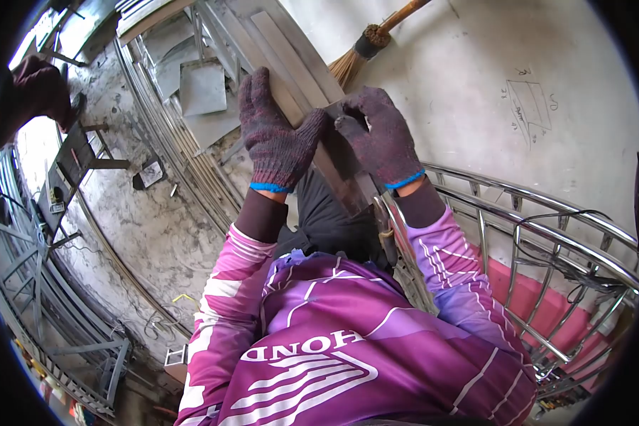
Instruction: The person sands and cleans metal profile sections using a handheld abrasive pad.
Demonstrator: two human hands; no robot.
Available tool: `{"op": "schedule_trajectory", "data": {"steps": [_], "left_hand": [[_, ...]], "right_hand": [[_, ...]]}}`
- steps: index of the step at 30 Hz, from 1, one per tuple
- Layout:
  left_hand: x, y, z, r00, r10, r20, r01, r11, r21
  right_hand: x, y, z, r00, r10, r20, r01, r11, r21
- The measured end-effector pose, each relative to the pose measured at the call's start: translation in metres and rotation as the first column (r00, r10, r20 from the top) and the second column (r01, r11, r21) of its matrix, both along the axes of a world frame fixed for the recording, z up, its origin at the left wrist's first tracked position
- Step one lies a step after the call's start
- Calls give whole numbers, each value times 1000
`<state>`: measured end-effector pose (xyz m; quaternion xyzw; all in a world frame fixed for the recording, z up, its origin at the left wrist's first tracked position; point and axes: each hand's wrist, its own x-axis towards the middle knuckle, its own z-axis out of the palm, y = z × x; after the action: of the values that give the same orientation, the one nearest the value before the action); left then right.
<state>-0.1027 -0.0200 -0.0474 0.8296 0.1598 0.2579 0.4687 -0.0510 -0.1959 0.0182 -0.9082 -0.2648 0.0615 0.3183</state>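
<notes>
My left hand [280,135], in a dark maroon knit glove with a blue cuff, lies with its fingers stretched and its thumb apart beside a flat grey metal bar [295,74]. My right hand [382,136], in a matching glove, has its fingers bent toward the thumb at the edge of a dark metal bar [346,174]. That bar slants down between my hands over my lap. The right fingertips are partly hidden, so their exact contact is hard to see.
A straw broom [373,41] lies at the top. Chrome railing [518,195] with a black cable runs along the right. A square metal plate [202,89], long metal strips and a small dark bench [74,160] are on the left. A dark maroon shape [39,92] shows at upper left.
</notes>
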Motion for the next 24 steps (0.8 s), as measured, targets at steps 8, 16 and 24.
{"op": "schedule_trajectory", "data": {"steps": [8, 16, 24], "left_hand": [[38, 15, -1, 996, 68, 53, -60, 987, -146], [115, 73, 4, 994, 102, -37, -100, 994, 49], [30, -1, 6, 998, 38, -50, -44, 992, -117]], "right_hand": [[49, 32, -29, 992, 18, 125, -30, 995, 97], [135, 99, -37, 993, 116, 26, -118, 989, 87], [51, 37, -21, 974, -23, -225, 66, 980, 188]]}}
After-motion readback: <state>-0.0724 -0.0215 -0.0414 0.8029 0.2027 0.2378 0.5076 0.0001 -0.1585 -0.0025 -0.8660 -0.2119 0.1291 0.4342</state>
